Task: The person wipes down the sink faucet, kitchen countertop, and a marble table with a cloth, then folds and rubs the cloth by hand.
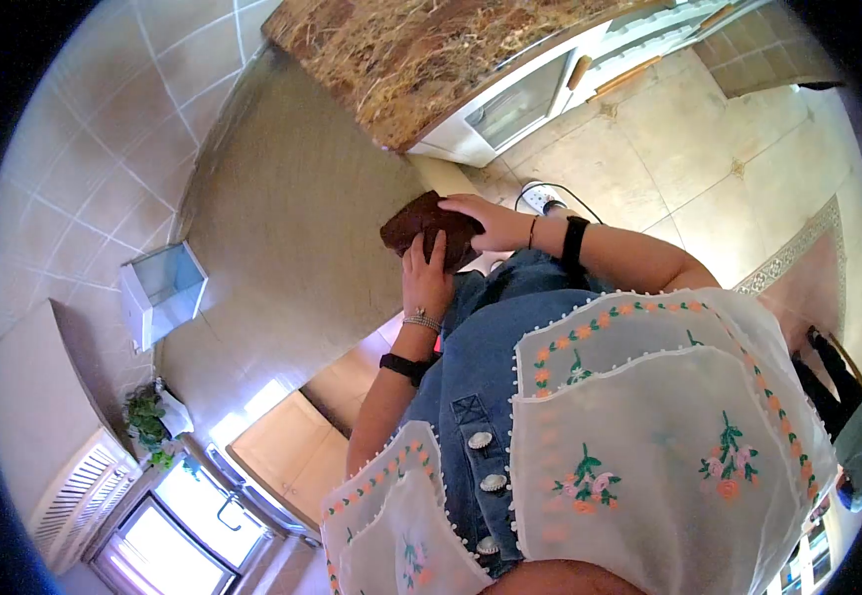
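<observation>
Head view, only one. Both hands are on a dark brown bundle [413,220] (folded cloth, probably; could be a block), held in front of the denim, by the near edge of the beige tabletop [282,198]; can't tell if it touches. Left hand [427,286]: fingers slightly parted, holding the bundle's near side, tips over its face. Right hand [495,226]: fingers holding the far right corner, thumb not clear.

To hold it well, I'd say: grip from opposite sides, even pressure, no fingertips digging in, edges kept lined up.

Materials: bundle matte, reddish brown, chunky, angular outline. Tabletop plain, dull, faintly streaked. Beyond it, a polished brown-veined stone counter [401,64], glossy, sharp-cornered. Clear-sided box [168,288] at the wall, hard and boxy. Sheer white collar [639,436], embroidered flowers, beaded trim.
</observation>
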